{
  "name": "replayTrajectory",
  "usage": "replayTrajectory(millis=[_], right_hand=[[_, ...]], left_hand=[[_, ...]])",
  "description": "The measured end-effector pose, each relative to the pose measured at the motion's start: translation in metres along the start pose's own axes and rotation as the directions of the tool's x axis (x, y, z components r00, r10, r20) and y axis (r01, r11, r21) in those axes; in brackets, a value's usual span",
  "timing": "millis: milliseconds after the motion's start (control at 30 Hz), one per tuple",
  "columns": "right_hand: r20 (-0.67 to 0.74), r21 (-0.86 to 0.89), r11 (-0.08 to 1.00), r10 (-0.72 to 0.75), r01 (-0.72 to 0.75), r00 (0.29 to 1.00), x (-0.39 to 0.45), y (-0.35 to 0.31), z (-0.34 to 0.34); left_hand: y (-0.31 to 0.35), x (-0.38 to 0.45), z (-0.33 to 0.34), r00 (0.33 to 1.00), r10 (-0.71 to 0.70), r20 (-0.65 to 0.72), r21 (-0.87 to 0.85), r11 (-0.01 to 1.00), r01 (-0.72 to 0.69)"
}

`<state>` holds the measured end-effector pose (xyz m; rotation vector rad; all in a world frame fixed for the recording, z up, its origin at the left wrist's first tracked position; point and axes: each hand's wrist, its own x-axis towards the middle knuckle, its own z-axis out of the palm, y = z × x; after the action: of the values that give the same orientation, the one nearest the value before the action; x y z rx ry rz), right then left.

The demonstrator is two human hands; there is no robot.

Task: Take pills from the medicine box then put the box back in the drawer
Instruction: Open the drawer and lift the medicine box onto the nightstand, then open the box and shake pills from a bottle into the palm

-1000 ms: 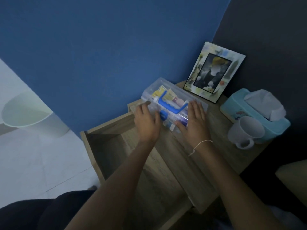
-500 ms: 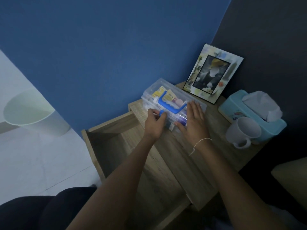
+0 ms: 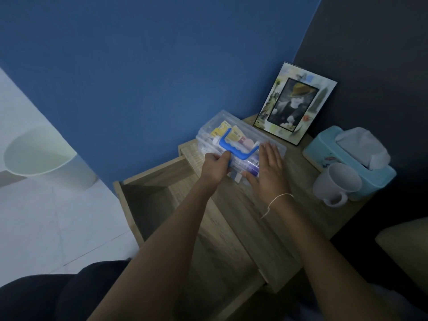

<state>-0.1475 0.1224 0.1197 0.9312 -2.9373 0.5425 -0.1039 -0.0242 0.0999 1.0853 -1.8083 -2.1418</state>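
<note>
A clear plastic medicine box [image 3: 222, 130] with a blue handle [image 3: 234, 150] lies on the wooden nightstand top [image 3: 308, 205], against the blue wall. Packets and tubes show through its lid. My left hand [image 3: 215, 166] is curled at the box's front edge, fingers pinched on the blue latch by the handle's left end. My right hand [image 3: 266, 172] lies flat with fingers spread on the right part of the lid. The drawer [image 3: 148, 200] below stands pulled out towards me and looks empty.
A picture frame [image 3: 295, 103] leans in the corner behind the box. A teal tissue box [image 3: 347, 158] and a white mug [image 3: 335, 184] stand on the right. A white bin [image 3: 44, 158] sits on the tiled floor at the left.
My left hand went from lying flat on the box's left end to curling around its front latch. My right hand stayed flat on the lid.
</note>
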Motion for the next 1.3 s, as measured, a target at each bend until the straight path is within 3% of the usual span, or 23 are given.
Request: replayTrajectory(millis=[333,567,667,767,833,1000,1100,1200,1300], right_hand=[[0.012,-0.001,1.000,-0.010,0.010,1.000,0.000,0.001,-0.003],[0.014,0.051,0.998,-0.026,0.025,1.000,0.002,0.003,-0.004],[-0.072,0.141,0.987,0.085,-0.074,0.994,-0.004,0.001,0.002],[-0.138,0.370,0.895,0.317,-0.249,0.938,-0.015,-0.003,0.010],[-0.135,0.460,0.857,0.325,-0.232,0.936,-0.021,-0.003,0.014],[-0.238,0.426,0.880,0.335,-0.213,0.912,-0.029,0.001,0.003],[-0.384,0.544,0.835,0.340,-0.087,0.858,-0.016,0.007,-0.017],[-0.471,0.710,0.701,0.405,0.065,0.784,0.004,0.012,-0.033],[-0.491,0.630,0.775,0.348,0.050,0.799,0.016,0.013,-0.031]], left_hand=[[0.007,-0.005,-0.011,1.000,-0.023,0.000,0.001,1.000,0.023],[-0.017,-0.015,-0.032,0.979,0.044,-0.200,0.219,0.976,0.001],[-0.006,-0.019,-0.033,0.950,0.212,-0.228,0.261,0.954,-0.150],[0.009,-0.018,-0.037,0.905,0.419,-0.076,0.288,0.878,-0.382],[0.016,-0.020,-0.039,0.899,0.437,-0.026,0.303,0.861,-0.409],[0.019,-0.019,-0.038,0.856,0.516,-0.033,0.304,0.821,-0.483],[0.019,-0.009,-0.036,0.810,0.586,0.021,0.496,0.697,-0.518],[0.017,0.007,-0.032,0.754,0.634,0.169,0.713,0.450,-0.538],[0.008,0.016,-0.036,0.791,0.554,0.258,0.869,0.225,-0.441]])
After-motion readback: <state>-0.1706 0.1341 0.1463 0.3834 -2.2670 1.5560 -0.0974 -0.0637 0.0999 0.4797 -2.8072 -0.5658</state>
